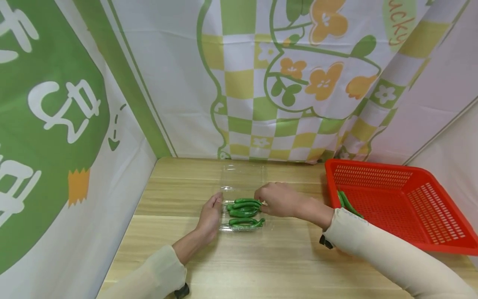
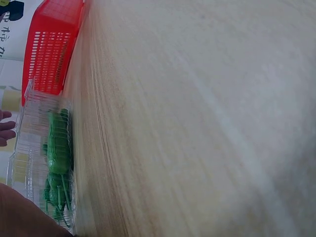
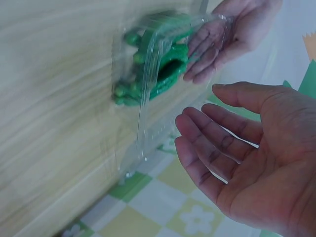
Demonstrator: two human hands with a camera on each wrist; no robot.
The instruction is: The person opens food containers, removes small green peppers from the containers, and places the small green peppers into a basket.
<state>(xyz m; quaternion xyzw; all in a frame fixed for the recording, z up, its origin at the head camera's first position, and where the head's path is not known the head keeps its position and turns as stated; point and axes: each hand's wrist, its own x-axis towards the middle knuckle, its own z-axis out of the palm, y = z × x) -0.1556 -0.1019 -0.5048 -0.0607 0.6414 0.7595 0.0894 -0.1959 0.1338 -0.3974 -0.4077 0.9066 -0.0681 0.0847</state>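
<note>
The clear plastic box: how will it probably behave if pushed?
The box is likely light and flexible: its plastic looks thin. Sitting low on the tabletop, it would probably slide rather than tip. Its open lid may swing.

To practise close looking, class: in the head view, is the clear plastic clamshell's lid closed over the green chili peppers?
No: the lid is open, beyond the green chili peppers, not over them.

L-wrist cam: fingers (image 2: 7, 134) & red basket (image 2: 52, 57) cut off.
</note>
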